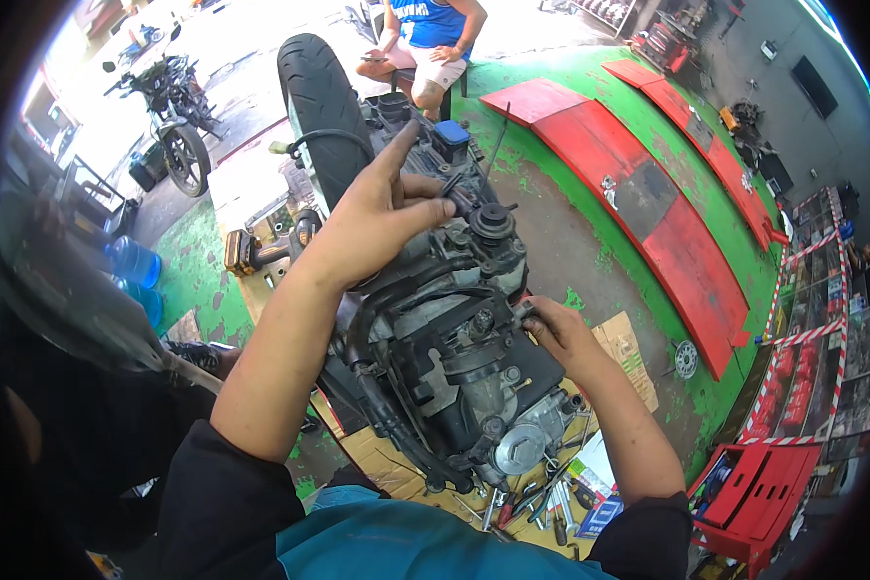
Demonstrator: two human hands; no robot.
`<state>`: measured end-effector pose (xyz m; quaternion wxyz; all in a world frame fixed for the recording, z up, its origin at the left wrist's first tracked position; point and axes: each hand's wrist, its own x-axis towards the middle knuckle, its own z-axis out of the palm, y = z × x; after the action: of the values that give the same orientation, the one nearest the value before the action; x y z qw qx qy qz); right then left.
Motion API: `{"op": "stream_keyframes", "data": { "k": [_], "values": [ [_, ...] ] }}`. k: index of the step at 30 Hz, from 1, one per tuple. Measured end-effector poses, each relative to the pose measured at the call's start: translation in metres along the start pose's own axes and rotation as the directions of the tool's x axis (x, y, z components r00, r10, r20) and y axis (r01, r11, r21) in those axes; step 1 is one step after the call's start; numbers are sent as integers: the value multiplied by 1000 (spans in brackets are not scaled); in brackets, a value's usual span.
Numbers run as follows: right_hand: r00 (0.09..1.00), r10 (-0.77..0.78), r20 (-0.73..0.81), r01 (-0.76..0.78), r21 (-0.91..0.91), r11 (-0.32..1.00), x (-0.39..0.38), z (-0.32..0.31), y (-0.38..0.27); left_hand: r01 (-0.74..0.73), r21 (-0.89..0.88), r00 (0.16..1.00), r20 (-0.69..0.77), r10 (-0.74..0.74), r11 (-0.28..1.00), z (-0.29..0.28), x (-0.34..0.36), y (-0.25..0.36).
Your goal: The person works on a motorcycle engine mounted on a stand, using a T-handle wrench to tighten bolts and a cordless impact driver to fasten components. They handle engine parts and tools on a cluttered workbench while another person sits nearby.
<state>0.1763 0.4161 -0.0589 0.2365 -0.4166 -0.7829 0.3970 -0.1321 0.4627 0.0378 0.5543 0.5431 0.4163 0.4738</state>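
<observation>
A dirty scooter engine (pixel 464 338) with its rear tire (pixel 321 106) attached fills the middle of the view. Over its upper part lies my left hand (pixel 387 208), index finger stretched forward and thumb apart, by a small dark rod-like part. Beside the thumb is a round black engine part (pixel 492 222). My right hand (pixel 563 338) is at the engine's right side, its thumb and fingers closed around a small part at the edge; most of that part is hidden. Close to my body, a round silver cover (pixel 520 449) shows on the engine.
Wrenches and pliers (pixel 541 507) lie on cardboard below the engine. A yellow-black power tool (pixel 246 251) is at left. Red ramps (pixel 599 164) stretch along the green floor at right, near a red tool cabinet (pixel 759 498). A seated person (pixel 425 39) is ahead; a motorcycle (pixel 176 121) stands far left.
</observation>
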Motion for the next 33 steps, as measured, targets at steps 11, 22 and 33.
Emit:
{"op": "stream_keyframes", "data": {
  "k": [11,22,33],
  "values": [
    [999,42,-35,-42,-1,999,-9,2,3,-20,100,999,-29,23,995,-1,1,5],
    [993,86,84,-72,-153,986,-13,-16,-22,-73,221,997,36,67,973,2,7,-11],
    [960,234,153,-213,-140,967,-27,-52,-66,28,353,998,45,-46,935,5,2,4]
  ]
}}
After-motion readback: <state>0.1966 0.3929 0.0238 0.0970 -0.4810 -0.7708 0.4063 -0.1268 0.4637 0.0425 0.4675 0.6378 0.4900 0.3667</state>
